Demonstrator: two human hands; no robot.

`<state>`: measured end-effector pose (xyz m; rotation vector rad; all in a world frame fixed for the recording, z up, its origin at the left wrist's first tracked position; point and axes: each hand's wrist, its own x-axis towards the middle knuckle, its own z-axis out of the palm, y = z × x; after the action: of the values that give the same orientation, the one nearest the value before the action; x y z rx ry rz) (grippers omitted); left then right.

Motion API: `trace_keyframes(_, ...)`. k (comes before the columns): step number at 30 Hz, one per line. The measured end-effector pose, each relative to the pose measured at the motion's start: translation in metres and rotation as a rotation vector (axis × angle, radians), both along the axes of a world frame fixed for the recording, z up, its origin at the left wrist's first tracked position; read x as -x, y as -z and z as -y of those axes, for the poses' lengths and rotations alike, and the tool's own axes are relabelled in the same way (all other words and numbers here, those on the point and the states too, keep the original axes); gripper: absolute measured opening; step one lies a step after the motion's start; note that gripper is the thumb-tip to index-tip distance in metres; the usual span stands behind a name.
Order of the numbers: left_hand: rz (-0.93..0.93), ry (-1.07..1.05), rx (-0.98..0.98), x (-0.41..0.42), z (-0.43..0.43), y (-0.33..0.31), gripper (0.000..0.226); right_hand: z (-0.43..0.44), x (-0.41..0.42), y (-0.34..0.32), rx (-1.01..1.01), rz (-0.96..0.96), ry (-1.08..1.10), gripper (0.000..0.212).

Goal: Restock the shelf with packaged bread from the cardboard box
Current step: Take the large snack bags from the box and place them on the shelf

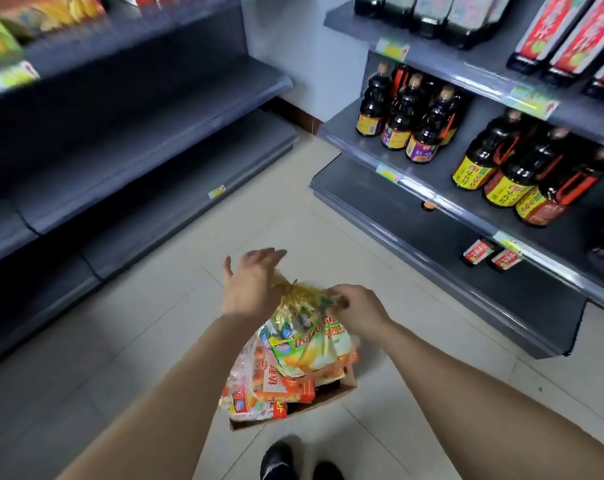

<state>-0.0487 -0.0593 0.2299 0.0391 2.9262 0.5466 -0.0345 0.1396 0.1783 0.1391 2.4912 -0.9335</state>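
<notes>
A cardboard box [328, 400] stands on the floor in front of my feet, heaped with orange and yellow packaged bread [269, 382]. My right hand [357, 311] pinches the gathered gold top of a yellow-green bread bag [307, 341] and holds it above the box. My left hand [250, 285] is beside that bag's top with fingers spread and straight; whether it touches the bag is unclear. Bare grey shelves [155, 109] run along the left.
The right-hand shelving [415, 188] carries dark sauce bottles [404, 119] with yellow labels and red boxes above. Blurred snack packets [34, 15] fill the top left shelf. Pale tiled floor runs between the two units. My black shoes [280, 460] stand just behind the box.
</notes>
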Motion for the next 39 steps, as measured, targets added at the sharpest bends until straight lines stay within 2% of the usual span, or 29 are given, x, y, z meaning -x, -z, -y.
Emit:
trace_keyframes(2,-0.069,-0.200,-0.042,-0.010,0.018,-0.017,0.096,0.009,0.006,-0.023,0.040,-0.002,0.009,0.038)
trace_keyframes(4,0.053,-0.375,-0.368,-0.019,0.037,-0.036,0.124,0.020,0.014,-0.045,0.082,-0.010,0.016,0.036)
trace_keyframes(7,0.403,-0.420,-0.861,-0.036,0.061,-0.059,0.131,0.042,0.031,-0.079,0.217,0.013,0.043,0.039)
trace_keyframes(9,0.459,-0.435,-0.977,-0.043,0.079,-0.067,0.128,0.063,0.042,-0.102,0.287,0.036,0.057,0.039)
trace_keyframes(11,0.398,-0.482,-1.033,-0.043,0.102,-0.076,0.125,0.087,0.051,-0.122,0.352,0.057,0.069,0.034)
trace_keyframes(14,0.276,-0.481,-1.018,-0.039,0.147,-0.100,0.092,0.130,0.056,-0.154,0.455,0.040,0.119,0.011)
trace_keyframes(17,0.157,-0.547,-1.037,-0.038,0.196,-0.129,0.075,0.183,0.057,-0.188,0.580,-0.013,0.191,0.021)
trace_keyframes(19,0.100,-0.591,-1.074,-0.035,0.232,-0.148,0.075,0.220,0.056,-0.210,0.654,-0.054,0.205,0.027)
trace_keyframes(22,0.053,-0.650,-1.156,-0.032,0.288,-0.175,0.077,0.275,0.051,-0.236,0.724,-0.040,0.164,0.031)
trace_keyframes(26,-0.035,-0.706,-1.234,-0.027,0.356,-0.213,0.054,0.343,0.042,-0.258,0.733,0.025,0.070,0.031)
trace_keyframes(31,-0.077,-0.694,-1.322,-0.015,0.428,-0.250,0.056,0.414,0.049,-0.282,0.775,-0.076,0.095,0.041)
trace_keyframes(34,-0.013,-0.531,-1.409,-0.006,0.458,-0.270,0.048,0.444,0.069,-0.297,0.829,-0.137,0.163,0.044)
trace_keyframes(37,0.084,-0.349,-1.351,0.012,0.480,-0.287,0.070,0.467,0.093,-0.312,0.868,-0.177,0.189,0.039)
trace_keyframes(39,0.120,-0.311,-1.276,0.030,0.492,-0.298,0.077,0.478,0.112,-0.320,0.884,-0.202,0.198,0.037)
